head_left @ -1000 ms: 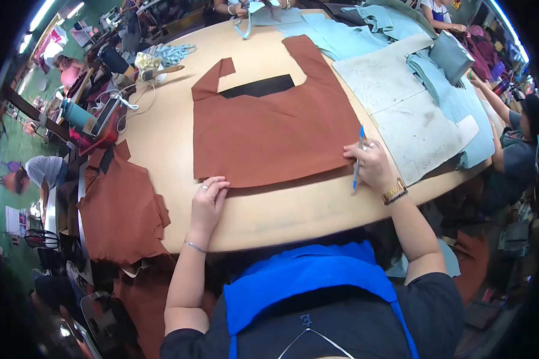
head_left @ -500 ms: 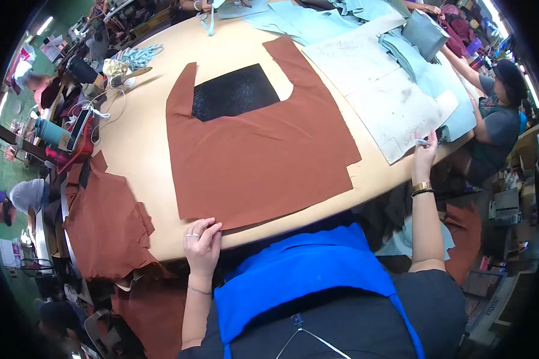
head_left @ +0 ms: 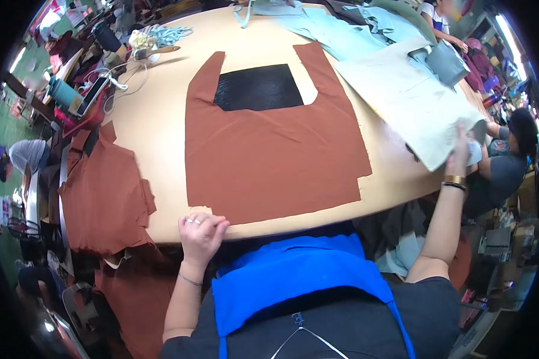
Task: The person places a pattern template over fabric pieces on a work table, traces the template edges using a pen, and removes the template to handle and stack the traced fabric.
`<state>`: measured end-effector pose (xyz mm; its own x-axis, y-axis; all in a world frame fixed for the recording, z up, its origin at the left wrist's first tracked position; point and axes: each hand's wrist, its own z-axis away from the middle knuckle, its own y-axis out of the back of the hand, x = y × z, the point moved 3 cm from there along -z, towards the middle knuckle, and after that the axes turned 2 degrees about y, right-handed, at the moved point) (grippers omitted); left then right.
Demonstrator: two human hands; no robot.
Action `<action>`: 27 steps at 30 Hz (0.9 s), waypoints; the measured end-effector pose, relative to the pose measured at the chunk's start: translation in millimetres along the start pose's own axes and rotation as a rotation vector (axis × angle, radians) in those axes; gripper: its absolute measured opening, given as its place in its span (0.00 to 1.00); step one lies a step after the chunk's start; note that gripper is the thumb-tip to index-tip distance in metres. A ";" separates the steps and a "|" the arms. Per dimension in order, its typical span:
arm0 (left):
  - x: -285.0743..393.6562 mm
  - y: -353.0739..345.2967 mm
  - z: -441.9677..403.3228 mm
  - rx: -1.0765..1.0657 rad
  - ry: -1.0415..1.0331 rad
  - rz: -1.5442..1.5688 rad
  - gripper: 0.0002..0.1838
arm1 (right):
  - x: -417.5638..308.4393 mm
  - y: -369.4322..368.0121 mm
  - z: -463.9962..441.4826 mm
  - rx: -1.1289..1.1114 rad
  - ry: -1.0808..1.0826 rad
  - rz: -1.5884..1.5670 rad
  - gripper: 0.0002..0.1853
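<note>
The brown fabric piece (head_left: 275, 155) lies flat on the pale table, its two upper strips either side of a black sheet (head_left: 260, 88). At its lower left corner is my left hand (head_left: 202, 234), fingers curled together; whether they pinch anything is hidden. Over on the right, my right hand (head_left: 459, 149) grips the edge of the white pattern sheet (head_left: 407, 96), whose lower corner is lifted off the table. The fingers there are blurred, and the pen cannot be made out.
More brown fabric (head_left: 105, 194) hangs at the table's left edge. A brush (head_left: 157, 51), cables and a phone (head_left: 93, 96) lie at the upper left. Light blue fabric (head_left: 335, 33) is piled at the back. A co-worker (head_left: 509, 161) is at the right edge.
My right hand has left the brown fabric and moved right to the white sheet, which has now shifted and lifted at its near corner. More of the black sheet shows than a second ago.
</note>
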<state>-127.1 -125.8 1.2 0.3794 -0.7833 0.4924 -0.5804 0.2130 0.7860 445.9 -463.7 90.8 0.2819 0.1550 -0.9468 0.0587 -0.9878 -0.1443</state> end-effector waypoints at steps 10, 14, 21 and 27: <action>15.7 -26.1 -138.2 -0.086 0.340 1.046 0.18 | -185.3 -145.3 83.6 -0.356 0.061 -0.196 0.20; 40.0 -64.2 -172.7 -0.335 0.512 1.419 0.45 | -175.2 -185.5 125.0 -0.649 -0.105 -0.418 0.21; 2.0 -63.9 -158.8 -0.324 0.483 1.678 0.48 | -91.9 -181.7 122.6 -0.666 -0.152 -0.291 0.25; -94.7 -27.7 -98.8 -0.034 0.690 1.146 0.30 | 27.9 -155.3 132.1 -0.786 -0.173 -0.049 0.26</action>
<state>-75.7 0.2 -30.3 -0.0169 0.2968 0.9548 -0.7997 0.5692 -0.1911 318.2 -308.0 48.8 0.1132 0.1300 -0.9850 0.7417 -0.6708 -0.0033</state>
